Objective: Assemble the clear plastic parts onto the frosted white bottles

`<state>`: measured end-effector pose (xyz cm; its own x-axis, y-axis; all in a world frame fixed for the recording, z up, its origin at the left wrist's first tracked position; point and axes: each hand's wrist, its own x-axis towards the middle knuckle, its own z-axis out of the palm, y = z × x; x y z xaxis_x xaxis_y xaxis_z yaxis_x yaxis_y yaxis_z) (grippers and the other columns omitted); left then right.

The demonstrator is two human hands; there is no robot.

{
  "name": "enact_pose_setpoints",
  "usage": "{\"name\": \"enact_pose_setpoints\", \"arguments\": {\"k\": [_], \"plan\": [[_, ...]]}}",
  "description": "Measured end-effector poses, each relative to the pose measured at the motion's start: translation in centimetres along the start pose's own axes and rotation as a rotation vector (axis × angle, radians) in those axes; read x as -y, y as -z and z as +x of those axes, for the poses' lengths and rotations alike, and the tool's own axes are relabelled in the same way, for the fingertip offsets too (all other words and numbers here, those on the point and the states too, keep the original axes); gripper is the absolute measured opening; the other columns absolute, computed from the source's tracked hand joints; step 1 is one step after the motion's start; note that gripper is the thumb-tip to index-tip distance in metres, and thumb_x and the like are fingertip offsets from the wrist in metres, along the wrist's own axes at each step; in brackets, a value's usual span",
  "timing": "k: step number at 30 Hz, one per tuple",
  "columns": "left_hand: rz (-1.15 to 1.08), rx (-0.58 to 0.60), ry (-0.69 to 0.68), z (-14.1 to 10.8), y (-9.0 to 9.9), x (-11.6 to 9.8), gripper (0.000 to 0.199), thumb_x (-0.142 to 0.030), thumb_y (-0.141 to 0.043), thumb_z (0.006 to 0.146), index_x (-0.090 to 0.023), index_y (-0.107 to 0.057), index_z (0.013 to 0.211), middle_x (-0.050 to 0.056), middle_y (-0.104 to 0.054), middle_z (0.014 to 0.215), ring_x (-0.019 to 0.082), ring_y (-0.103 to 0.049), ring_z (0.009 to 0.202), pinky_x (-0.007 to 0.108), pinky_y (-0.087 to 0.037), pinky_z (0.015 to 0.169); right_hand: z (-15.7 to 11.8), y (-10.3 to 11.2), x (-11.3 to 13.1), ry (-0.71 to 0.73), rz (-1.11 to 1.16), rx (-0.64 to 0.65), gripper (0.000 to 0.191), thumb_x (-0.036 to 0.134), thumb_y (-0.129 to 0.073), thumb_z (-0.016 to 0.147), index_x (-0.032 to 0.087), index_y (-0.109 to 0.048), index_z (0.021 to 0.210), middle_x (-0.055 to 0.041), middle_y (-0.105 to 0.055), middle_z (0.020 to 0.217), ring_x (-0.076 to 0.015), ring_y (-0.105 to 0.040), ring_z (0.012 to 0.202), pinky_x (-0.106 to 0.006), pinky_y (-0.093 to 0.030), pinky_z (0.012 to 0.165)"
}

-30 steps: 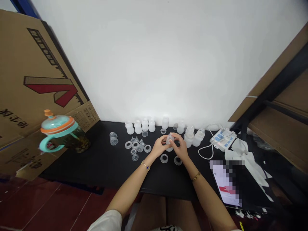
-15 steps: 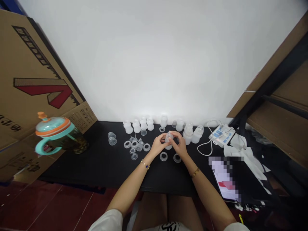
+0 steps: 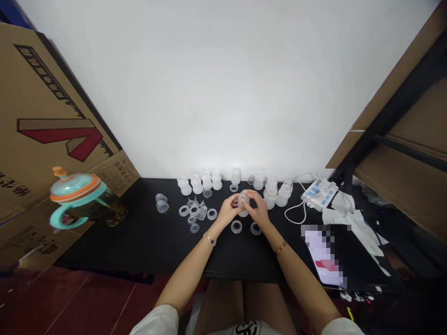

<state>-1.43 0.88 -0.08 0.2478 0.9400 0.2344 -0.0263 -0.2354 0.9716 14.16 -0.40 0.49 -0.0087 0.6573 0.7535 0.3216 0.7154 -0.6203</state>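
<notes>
Our left hand (image 3: 227, 210) and right hand (image 3: 259, 207) grasp one bottle (image 3: 243, 214), with open room on the near side

The near edge of the table (image 3: 150, 246) is well apart from our hands, toward our body. Between this edge and the hands we have open black top, and two rings (image 3: 236, 226) lie on it, just nearer than the hands. To the left of the left hand, the room is broken by a group of small parts (image 3: 200, 212). Farther left, after the clear domes (image 3: 162, 205), the top is open again until the mug (image 3: 84, 197). Beyond the hands, the far edge meets the wall (image 3: 223, 93); four bottles (image 3: 206, 179) stand there, to the left, so the room is narrow. To the right of the right hand, other bottles (image 3: 270, 197) stand near, then the power strip (image 3: 318, 195); a lit screen (image 3: 323, 258) lies nearer to our body.

The bottle is between our two hands. Both are bent around its upper part, where a clear cap (image 3: 243, 199) shows; the lower part shows beneath them. It looks upright. If its base touches the table, we cannot tell.
</notes>
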Motion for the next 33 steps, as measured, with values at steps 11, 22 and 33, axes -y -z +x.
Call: {"name": "enact_pose_setpoints", "arguments": {"k": [11, 22, 33], "plan": [[-0.029, 0.014, 0.006, 0.1, 0.0, 0.1, 0.048, -0.033, -0.084, 0.072, -0.018, -0.07, 0.115, 0.011, -0.075, 0.118, 0.026, -0.07, 0.109, 0.031, -0.053, 0.085, 0.0, 0.1, -0.5, 0.013, -0.009, 0.005, 0.018, 0.036, -0.062, 0.097, 0.027, -0.067, 0.111, -0.0083, -0.071, 0.117, -0.0243, -0.068, 0.111, -0.044, -0.055, 0.098], [-0.074, 0.02, -0.015, 0.4, -0.1, 1.0, 0.051, -0.036, -0.087, 0.07, -0.016, -0.071, 0.114, 0.012, -0.075, 0.116, 0.028, -0.069, 0.11, 0.033, -0.055, 0.087, -0.1, 0.1, -0.6, 0.004, -0.018, 0.02, 0.026, 0.038, -0.049, 0.103, 0.026, -0.067, 0.117, -0.0095, -0.07, 0.122, -0.0252, -0.065, 0.117, -0.046, -0.052, 0.102], [0.009, 0.002, 0.006, -0.1, -0.3, -0.7, 0.053, -0.038, -0.088, 0.069, -0.018, -0.071, 0.115, 0.011, -0.075, 0.115, 0.027, -0.069, 0.11, 0.033, -0.053, 0.088, 0.6, -0.1, -0.7, -0.035, 0.007, -0.018, 0.03, 0.038, -0.042, 0.105, 0.023, -0.067, 0.097, -0.0098, -0.065, 0.115, -0.0251, -0.061, 0.114, -0.044, -0.049, 0.1]]}}
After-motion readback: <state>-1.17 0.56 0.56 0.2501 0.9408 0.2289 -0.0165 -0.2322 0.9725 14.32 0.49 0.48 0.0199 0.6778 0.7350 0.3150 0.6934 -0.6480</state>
